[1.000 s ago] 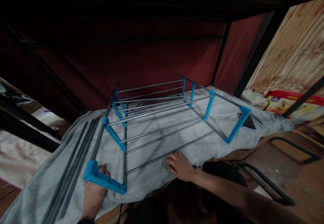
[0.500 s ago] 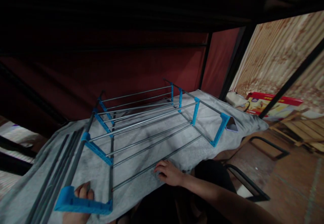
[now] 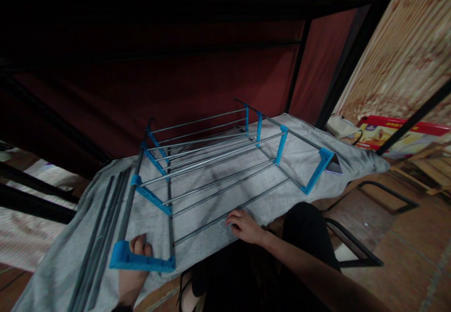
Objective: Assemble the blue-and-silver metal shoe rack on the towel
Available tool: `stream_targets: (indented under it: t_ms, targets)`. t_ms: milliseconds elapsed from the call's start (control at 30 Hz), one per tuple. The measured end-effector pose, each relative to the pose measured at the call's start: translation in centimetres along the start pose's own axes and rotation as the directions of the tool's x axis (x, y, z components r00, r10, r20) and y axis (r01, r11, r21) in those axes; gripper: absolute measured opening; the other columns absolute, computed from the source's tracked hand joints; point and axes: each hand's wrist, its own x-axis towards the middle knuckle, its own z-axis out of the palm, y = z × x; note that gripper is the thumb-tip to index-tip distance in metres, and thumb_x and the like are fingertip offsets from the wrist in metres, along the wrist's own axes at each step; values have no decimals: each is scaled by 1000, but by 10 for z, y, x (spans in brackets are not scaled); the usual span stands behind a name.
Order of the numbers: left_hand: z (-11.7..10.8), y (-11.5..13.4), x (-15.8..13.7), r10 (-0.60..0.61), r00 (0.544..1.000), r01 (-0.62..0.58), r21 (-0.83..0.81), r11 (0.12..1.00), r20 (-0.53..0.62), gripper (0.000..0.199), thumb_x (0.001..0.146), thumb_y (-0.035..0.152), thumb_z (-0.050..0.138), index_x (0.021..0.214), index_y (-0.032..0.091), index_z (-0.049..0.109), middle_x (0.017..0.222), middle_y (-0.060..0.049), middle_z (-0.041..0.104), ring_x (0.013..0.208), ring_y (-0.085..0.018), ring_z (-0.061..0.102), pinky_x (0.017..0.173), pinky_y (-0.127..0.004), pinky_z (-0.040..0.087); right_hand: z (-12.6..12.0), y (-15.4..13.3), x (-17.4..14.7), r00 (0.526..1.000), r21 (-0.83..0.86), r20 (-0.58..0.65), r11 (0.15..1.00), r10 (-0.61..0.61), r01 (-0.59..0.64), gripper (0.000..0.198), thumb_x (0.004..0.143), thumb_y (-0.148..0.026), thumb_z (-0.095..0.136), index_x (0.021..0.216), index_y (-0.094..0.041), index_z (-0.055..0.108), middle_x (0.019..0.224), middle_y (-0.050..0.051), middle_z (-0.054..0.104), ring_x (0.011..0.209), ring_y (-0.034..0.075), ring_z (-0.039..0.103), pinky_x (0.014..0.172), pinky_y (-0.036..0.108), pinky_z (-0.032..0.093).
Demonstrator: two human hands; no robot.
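Observation:
A frame of grey metal rods with blue plastic brackets, which looks like a rack (image 3: 211,161), lies across a grey cloth (image 3: 218,204). My left hand (image 3: 136,260) wraps around the near-left blue bracket (image 3: 144,262); its fingers curl over the top edge and the palm is behind and below. My right hand (image 3: 244,226) rests on the cloth beside the rack's front rod (image 3: 204,227), fingers loosely bent and close to the rod. Whether its fingertips touch the rod I cannot tell.
Several loose grey tubes (image 3: 100,237) lie side by side left of the rack. A phone (image 3: 334,164) is near the right-hand bracket. Dark metal posts (image 3: 296,67) and a red panel (image 3: 211,77) stand behind. On the right are a red-and-yellow box (image 3: 394,136) and a black-framed chair (image 3: 355,241).
The view has shifted, so the whole scene sits further right, with its near part higher. Both hands keep their places at the rack, the left still on the blue bracket.

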Motion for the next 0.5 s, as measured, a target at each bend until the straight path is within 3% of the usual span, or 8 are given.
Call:
stream_targets:
  t_ms: [133,500]
  targets:
    - [6,-9,-2,88,996,-89,63,994,20,48,92,44,31,121,13,53,119,-17,57,115,-32,56,112,-47,39,3,2,0,1000,-9,-23,1000,-1,1,29,83,-8,60,108,-22,66,119,4,63,115,17,58,101,34,43]
    - [12,-16,-4,85,996,-84,93,992,-3,49,94,44,30,121,11,53,116,-17,58,109,-32,57,109,-46,41,4,2,0,998,-17,-55,1000,-2,1,29,82,-7,60,105,-23,66,114,4,64,112,18,59,98,34,45]
